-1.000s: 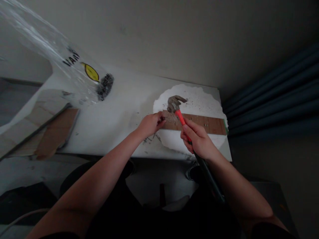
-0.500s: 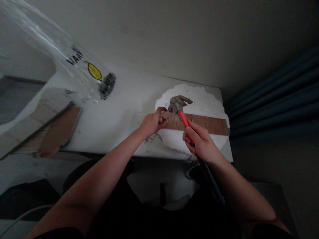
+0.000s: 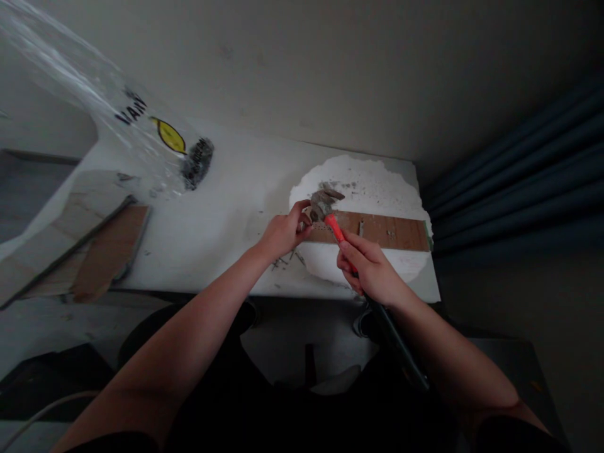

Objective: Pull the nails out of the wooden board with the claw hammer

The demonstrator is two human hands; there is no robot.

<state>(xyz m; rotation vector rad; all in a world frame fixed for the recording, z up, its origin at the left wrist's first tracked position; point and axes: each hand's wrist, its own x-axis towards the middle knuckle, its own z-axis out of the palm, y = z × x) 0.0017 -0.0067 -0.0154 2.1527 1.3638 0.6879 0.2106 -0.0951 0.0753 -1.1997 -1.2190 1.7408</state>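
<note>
So the long brown wooden strip [image 3: 377,230] lies across the round white foam pad [image 3: 372,189], which sits at the 3 o'clock end of the white counter [image 3: 226,207]. Claw hammer with the orange handle [image 3: 330,217] is over the strip's 9 o'clock end. Clear plastic bag [image 3: 117,126] way off at 10 o'clock, flat brown boards [image 3: 108,251] at 9.

Look left on your white table [image 3: 221,207] and you'll see a clear plastic bag [image 3: 117,132] (black lettering, a yellow oval mark) lying by the wall [image 3: 302,69]. Nearer its left edge, flat brown boards [image 3: 111,248] lie stacked. Dark blue curtains [image 3: 523,170] hang on your right.
</note>
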